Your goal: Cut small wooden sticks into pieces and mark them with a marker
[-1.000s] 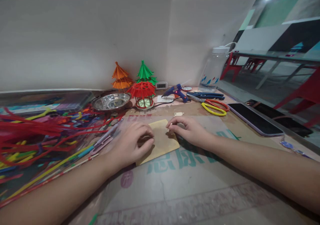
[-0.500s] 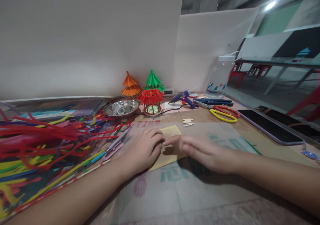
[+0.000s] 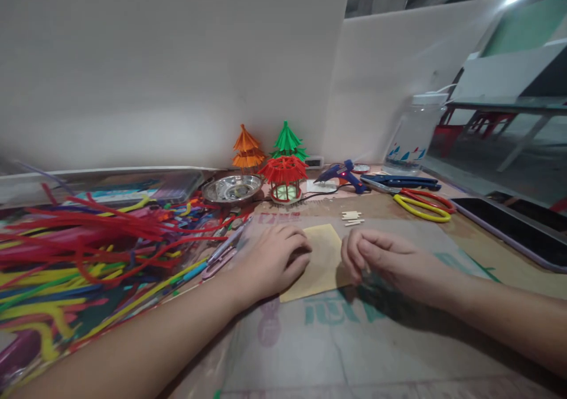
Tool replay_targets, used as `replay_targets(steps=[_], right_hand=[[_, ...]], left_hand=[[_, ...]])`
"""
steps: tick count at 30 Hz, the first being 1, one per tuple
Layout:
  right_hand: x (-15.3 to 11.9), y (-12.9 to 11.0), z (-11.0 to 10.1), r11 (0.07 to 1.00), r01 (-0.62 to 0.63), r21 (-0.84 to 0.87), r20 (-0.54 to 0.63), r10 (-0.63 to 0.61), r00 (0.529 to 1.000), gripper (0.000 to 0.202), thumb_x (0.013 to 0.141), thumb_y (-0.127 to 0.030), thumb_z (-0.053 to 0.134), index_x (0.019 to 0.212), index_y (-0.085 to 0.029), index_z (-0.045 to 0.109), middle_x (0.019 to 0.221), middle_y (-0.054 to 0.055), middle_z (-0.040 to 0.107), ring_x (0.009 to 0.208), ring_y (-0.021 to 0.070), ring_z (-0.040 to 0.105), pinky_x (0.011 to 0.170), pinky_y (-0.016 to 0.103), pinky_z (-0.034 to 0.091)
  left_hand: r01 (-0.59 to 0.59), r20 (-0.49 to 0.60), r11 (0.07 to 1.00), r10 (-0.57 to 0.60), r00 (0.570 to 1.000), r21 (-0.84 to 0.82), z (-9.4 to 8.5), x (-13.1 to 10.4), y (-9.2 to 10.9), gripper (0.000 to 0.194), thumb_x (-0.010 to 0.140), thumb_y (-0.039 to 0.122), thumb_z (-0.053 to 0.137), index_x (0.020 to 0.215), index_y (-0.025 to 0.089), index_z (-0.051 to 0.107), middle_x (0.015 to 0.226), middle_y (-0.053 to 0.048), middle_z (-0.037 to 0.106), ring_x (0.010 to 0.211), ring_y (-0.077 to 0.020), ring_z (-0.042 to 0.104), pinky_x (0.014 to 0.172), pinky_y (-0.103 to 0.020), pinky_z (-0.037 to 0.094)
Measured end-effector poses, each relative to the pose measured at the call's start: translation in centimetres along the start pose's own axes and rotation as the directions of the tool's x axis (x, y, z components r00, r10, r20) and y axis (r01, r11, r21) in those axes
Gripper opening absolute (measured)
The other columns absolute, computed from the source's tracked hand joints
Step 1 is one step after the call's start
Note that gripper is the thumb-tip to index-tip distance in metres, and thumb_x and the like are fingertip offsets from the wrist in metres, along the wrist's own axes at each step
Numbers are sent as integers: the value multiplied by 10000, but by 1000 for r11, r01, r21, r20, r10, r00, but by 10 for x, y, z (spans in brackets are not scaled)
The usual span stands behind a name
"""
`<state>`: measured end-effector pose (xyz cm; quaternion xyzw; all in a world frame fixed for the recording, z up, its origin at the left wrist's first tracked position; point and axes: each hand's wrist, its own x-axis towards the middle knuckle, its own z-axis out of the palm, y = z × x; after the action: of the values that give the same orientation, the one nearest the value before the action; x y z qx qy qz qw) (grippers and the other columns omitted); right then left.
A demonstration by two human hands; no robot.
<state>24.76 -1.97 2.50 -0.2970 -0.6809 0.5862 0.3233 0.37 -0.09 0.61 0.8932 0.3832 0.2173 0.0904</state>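
Pipe cleaners (image 3: 88, 239) lie left; steel dish (image 3: 232, 188), glue gun (image 3: 343, 172) and scissors (image 3: 423, 204) behind.

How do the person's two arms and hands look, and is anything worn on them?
The left hand and right hand are bare, without gloves. No rings, watch or bracelet show. Both forearms are uncovered up to the picture's edge; no sleeve is in view.

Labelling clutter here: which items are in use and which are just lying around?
In use: left hand, right hand, yellow sheet, both hands resting on it.
Lying about: wood bits, scissors, glue gun, steel dish, red lantern, pipe cleaners, phone.
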Motion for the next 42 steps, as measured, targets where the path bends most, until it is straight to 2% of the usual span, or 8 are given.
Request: replay_targets(steps=[3, 6, 10, 15, 19, 22, 30, 42], right_hand=[[7, 5, -6, 947, 50, -319, -199, -119, 973, 431, 887, -616, 583, 716, -221, 596, 678, 21, 519, 626, 160, 477, 574, 299, 404], [11, 8, -11, 868, -6, -496, -262, -143, 954, 328, 910, -522, 575, 789, -227, 649, 687, 33, 585, 632, 177, 519, 580, 310, 409], [15, 12, -15, 788, -41, -614, -230, -129, 965, 243, 913, -397, 553, 842, -215, 698, 776, 60, 690, 705, 203, 616, 645, 319, 451], [19, 19, -19, 666, 71, -742, -94, -208, 974, 254, 938, -346, 545, 829, -194, 716, 822, 75, 718, 774, 199, 627, 724, 319, 450], [20, 18, -23, 511, 143, -848, 35, -216, 976, 267, 971, -317, 514, 847, -182, 708, 818, 73, 717, 784, 197, 596, 741, 322, 424], [19, 15, -24, 437, 154, -886, 63, -217, 974, 235, 969, -290, 524, 853, -172, 691, 816, 72, 705, 791, 198, 577, 729, 315, 410], [19, 24, -24, 470, 108, -876, 10, -207, 978, 219, 963, -288, 529, 850, -166, 673, 820, 81, 681, 772, 193, 581, 710, 304, 412], [20, 27, -23, 521, 117, -846, -1, -220, 975, 190, 948, -272, 543, 846, -163, 659, 813, 75, 677, 764, 189, 596, 708, 293, 426]], left_hand=[[52, -8, 998, -52, 999, 38, -2, 0, 3, 168, 904, 304, 606, 1015, 196, 671, 1117, -86, 680, 1092, -269, 598, 971, -442, 463], [84, -13, 995, -84, 996, 62, -1, 0, 4, 202, 879, 311, 626, 1031, 187, 676, 1123, -94, 678, 1109, -291, 587, 985, -471, 443], [8, -28, 1000, -7, 1000, 30, 0, -1, 3, 252, 878, 235, 608, 1118, 187, 670, 1197, -90, 663, 1146, -270, 569, 1021, -442, 423], [-142, 39, 990, 141, 989, 1, 0, 0, 1, 276, 934, 163, 528, 1135, 245, 697, 1180, -43, 673, 1157, -230, 568, 1047, -401, 396], [-140, 56, 990, 141, 988, -12, 0, 1, 3, 211, 945, 238, 564, 1094, 228, 713, 1165, -56, 670, 1143, -227, 579, 1040, -397, 403], [-115, 62, 993, 116, 991, -8, 0, 0, 6, 208, 926, 346, 624, 1061, 216, 715, 1154, -61, 666, 1121, -231, 579, 1025, -399, 412], [-136, 107, 991, 137, 985, -14, 1, 0, 6, 307, 963, 340, 560, 1245, 265, 653, 1310, -53, 608, 1262, -258, 500, 1096, -435, 377], [-181, 122, 982, 187, 975, -62, 2, 1, 5, 291, 993, 297, 513, 1242, 276, 662, 1327, -46, 606, 1272, -231, 508, 1107, -417, 384]])
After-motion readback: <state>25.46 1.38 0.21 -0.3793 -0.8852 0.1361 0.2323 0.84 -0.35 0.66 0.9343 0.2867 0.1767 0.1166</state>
